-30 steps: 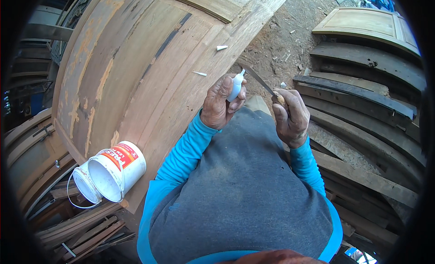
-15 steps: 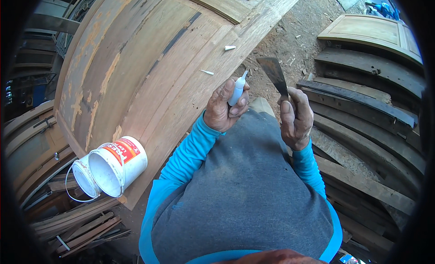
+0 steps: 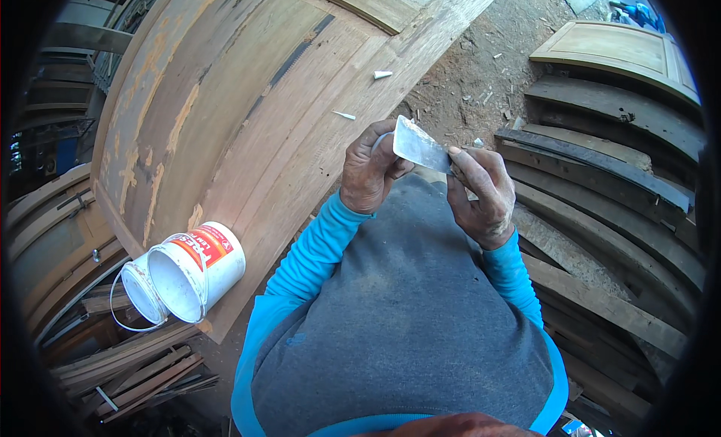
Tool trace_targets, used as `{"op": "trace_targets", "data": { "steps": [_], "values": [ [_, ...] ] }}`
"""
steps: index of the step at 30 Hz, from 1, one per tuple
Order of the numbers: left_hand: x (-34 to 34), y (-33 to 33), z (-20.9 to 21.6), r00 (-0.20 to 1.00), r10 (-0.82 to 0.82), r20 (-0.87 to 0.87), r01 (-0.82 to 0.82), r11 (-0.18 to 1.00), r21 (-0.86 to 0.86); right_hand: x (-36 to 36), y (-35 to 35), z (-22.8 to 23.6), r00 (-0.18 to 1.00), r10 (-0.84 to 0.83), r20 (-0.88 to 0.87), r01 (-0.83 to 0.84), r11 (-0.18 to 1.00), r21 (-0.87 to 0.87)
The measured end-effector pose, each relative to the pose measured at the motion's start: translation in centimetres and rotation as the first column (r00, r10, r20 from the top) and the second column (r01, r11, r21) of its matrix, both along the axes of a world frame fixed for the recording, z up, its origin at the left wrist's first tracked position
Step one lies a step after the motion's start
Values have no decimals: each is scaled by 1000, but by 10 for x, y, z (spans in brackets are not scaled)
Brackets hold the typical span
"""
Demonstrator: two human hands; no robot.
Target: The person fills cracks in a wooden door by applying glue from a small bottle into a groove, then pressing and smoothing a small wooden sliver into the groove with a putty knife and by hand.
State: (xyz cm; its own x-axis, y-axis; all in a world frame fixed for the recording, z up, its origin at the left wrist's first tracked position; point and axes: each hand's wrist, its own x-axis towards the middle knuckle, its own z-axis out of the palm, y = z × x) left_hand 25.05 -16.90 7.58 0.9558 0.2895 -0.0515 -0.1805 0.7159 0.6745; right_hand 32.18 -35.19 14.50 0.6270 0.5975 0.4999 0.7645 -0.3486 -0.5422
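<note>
My right hand [image 3: 484, 193] pinches a putty knife [image 3: 420, 146] by its narrow end. The wide, shiny blade is raised and reaches across to my left hand [image 3: 366, 170]. Closed fingers of the left hand hold a small white squeeze bottle [image 3: 381, 140], and the blade covers nearly all of it. Whether blade and bottle touch, I cannot tell. To the left lies a large wooden door panel [image 3: 300, 118] with filler streaks and a dark seam. On it rest a short white cone-shaped cap [image 3: 382, 74] and a thin white pointed piece [image 3: 344, 115].
Two white buckets [image 3: 225, 249] lie tipped at the panel's near left corner. Stacked planks [image 3: 601, 197] fill the right side, below a pale panelled door [image 3: 608, 46]. Wood scraps [image 3: 165, 384] are piled at lower left. Shavings litter the dirt floor [image 3: 466, 76].
My right hand has swung the putty knife leftward and turned its blade, bringing it in front of the bottle. The left hand has stayed nearly in place, still holding the bottle.
</note>
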Motion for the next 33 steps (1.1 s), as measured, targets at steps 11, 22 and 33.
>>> {"op": "trace_targets", "data": {
  "steps": [11, 22, 33],
  "values": [
    [7, -4, 0, 989, -31, -148, 10, 990, -139, 7, 1, -25, 985, -71, -157, 65, 997, -45],
    [1, 9, 11, 973, -200, 120, 216, 965, -151, 52, -86, -56, 797, -452, -399, 490, 872, -9],
    [9, -11, 14, 995, 37, -92, 12, 873, 487, -5, -15, -2, 999, 21, -27, -22, 999, -43]
  ]
}}
